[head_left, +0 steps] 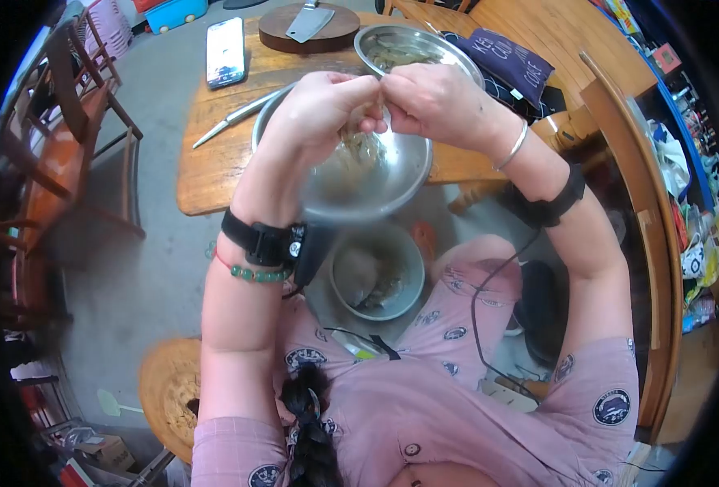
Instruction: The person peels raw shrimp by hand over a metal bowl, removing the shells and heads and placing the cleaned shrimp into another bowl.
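Observation:
Over a large steel bowl point(412, 174), my left hand point(323, 105) and my right hand point(434, 97) meet with their fingertips pressed together. Both hands are closed in a pinch. Whatever sits between the fingers is too small and covered to make out. Inside the bowl, partly behind my left hand, lie pale, thin, translucent pieces point(359, 154) that look like shrimp. Below the bowl, between my knees, a bucket point(418, 280) holds wet greyish scraps.
Behind my hands, a second steel bowl point(466, 66) holds greyish-green contents. A cleaver point(309, 24) rests on a round chopping board point(274, 34). A phone point(226, 50) and a slim pointed metal tool point(228, 124) lie on the wooden table point(201, 183). A stool point(164, 381) stands lower left.

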A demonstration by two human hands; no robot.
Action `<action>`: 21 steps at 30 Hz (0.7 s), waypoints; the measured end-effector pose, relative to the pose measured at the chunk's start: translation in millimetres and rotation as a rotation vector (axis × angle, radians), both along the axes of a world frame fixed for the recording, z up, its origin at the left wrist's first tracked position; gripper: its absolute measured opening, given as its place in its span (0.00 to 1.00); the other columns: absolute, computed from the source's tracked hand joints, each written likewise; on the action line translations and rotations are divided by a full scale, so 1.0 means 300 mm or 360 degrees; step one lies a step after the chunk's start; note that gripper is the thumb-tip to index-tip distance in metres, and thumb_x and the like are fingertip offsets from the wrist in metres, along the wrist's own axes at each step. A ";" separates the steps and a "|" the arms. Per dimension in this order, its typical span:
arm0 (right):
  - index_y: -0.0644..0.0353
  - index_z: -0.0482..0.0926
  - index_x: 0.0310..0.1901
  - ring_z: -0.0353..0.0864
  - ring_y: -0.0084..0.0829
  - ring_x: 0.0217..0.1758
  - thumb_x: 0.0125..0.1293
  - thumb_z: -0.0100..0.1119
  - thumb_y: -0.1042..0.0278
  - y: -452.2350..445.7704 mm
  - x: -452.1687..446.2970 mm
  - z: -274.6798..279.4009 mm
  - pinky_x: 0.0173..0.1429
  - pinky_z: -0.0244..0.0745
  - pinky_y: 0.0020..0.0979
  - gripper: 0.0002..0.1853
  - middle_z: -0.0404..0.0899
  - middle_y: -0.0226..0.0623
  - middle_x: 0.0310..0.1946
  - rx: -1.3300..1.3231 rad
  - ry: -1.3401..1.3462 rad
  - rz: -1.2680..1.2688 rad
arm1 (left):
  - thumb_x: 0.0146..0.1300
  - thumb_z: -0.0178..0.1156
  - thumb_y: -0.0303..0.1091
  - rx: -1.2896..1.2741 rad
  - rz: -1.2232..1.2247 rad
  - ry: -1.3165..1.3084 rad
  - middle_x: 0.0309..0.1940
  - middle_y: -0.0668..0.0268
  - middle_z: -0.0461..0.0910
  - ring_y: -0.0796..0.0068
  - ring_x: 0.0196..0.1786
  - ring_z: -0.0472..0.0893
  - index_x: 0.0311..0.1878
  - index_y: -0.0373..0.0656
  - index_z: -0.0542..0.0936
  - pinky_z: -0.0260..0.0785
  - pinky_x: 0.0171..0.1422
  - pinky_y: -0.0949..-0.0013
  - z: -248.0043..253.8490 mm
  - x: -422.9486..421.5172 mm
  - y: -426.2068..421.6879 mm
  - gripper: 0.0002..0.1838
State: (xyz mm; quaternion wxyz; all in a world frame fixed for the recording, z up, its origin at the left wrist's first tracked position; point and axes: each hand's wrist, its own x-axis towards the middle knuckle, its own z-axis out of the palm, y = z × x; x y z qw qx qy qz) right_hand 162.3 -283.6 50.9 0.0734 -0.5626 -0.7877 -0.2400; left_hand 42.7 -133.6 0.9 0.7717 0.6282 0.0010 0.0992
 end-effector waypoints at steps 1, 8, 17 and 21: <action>0.58 0.69 0.32 0.79 0.39 0.30 0.56 0.62 0.67 0.003 0.001 0.001 0.35 0.75 0.35 0.11 0.72 0.37 0.25 0.0003 -0.0012 -0.0021 | 0.65 0.55 0.32 -0.0155 -0.0036 0.0001 0.29 0.63 0.78 0.77 0.30 0.77 0.38 0.33 0.78 0.68 0.33 0.77 -0.007 -0.001 0.005 0.10; 0.59 0.69 0.31 0.78 0.38 0.30 0.54 0.63 0.68 0.032 0.018 0.001 0.35 0.75 0.36 0.11 0.71 0.36 0.25 0.0137 0.0037 0.0042 | 0.67 0.60 0.41 -0.0810 -0.0168 0.0031 0.32 0.62 0.78 0.72 0.35 0.78 0.41 0.36 0.77 0.73 0.37 0.78 -0.018 -0.012 0.041 0.15; 0.59 0.73 0.28 0.70 0.26 0.20 0.66 0.53 0.66 0.048 -0.019 -0.007 0.24 0.65 0.25 0.09 0.71 0.29 0.18 -0.0335 0.1695 -0.0127 | 0.64 0.58 0.31 -0.0402 -0.0005 -0.0133 0.29 0.62 0.78 0.76 0.31 0.78 0.42 0.34 0.77 0.63 0.28 0.80 0.026 -0.026 0.047 0.10; 0.58 0.74 0.29 0.60 0.12 0.17 0.70 0.50 0.64 0.047 -0.047 0.016 0.19 0.55 0.18 0.12 0.64 0.20 0.18 -0.0719 0.2528 -0.0272 | 0.62 0.60 0.31 -0.0124 0.0196 -0.0169 0.27 0.62 0.79 0.76 0.28 0.78 0.41 0.35 0.77 0.63 0.28 0.80 0.043 -0.034 0.028 0.09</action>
